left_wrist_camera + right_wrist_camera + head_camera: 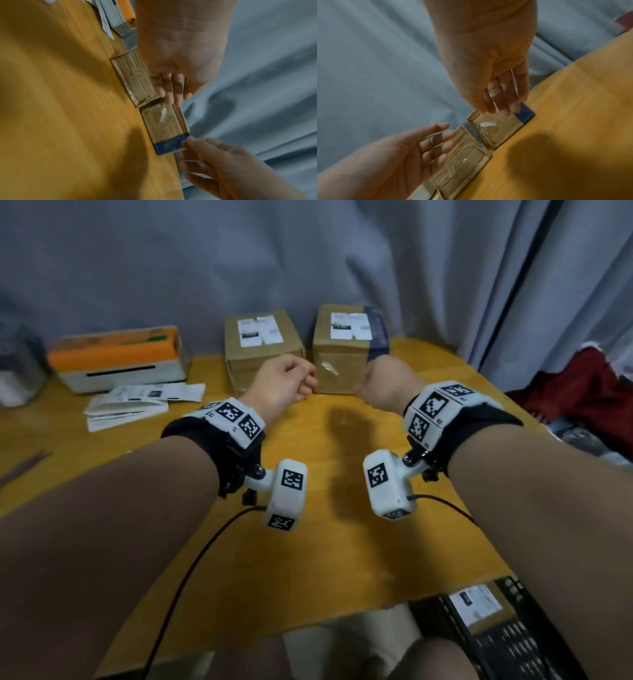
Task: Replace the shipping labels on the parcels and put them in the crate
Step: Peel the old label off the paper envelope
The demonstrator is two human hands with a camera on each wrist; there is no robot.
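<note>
Two cardboard parcels stand side by side at the back of the table, each with a white label on top: the left parcel [262,347] [135,79] [462,166] and the right parcel [346,347] [164,124] [494,129], which has blue tape on its right side. My left hand [291,381] [171,93] hovers in front of the gap between them. My right hand [380,385] [501,102] is by the right parcel's front right corner. Both hands have relaxed fingers and hold nothing. Whether they touch the cardboard I cannot tell.
A label printer with an orange top [120,361] sits at the back left, with a strip of printed labels [137,402] in front of it. A black crate [534,652] below the table's near right edge holds a labelled parcel [476,604]. Grey curtains hang behind.
</note>
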